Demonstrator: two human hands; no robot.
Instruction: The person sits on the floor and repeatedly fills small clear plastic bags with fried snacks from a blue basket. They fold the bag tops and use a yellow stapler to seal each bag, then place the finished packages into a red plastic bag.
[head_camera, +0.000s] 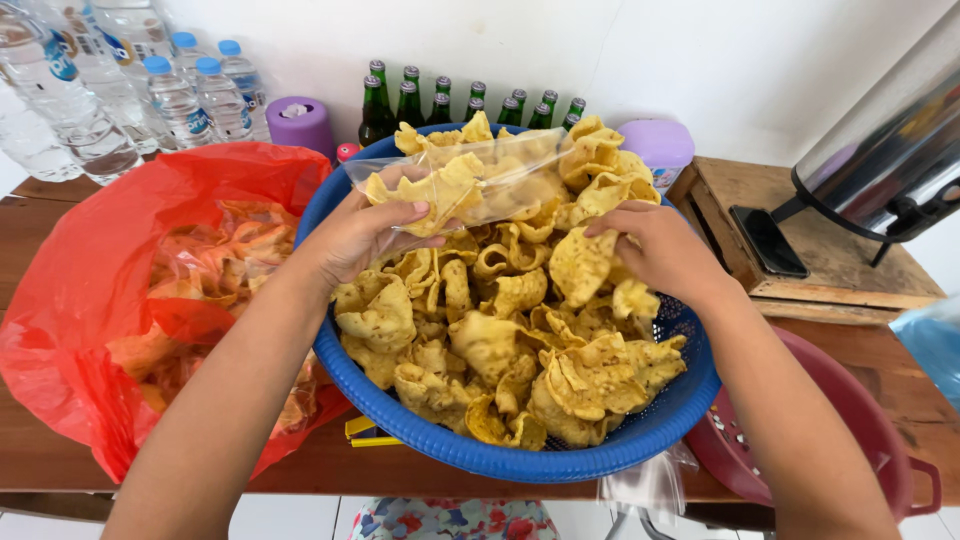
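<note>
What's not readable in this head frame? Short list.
- Blue basket bottom: buried under crackers.
- Right hand fingers: tips sunk into the crackers.
- Red bag contents: blurred by the tinted plastic.
- Yellow item: mostly hidden under the basket rim.
- Metal urn: cut off by the right edge.

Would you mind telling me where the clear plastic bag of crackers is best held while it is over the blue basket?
Probably at its open left end, from the near side. The clear plastic bag lies sideways above the blue basket, and the left hand already pinches that end, where the film gathers. The right hand holds crackers.
</note>
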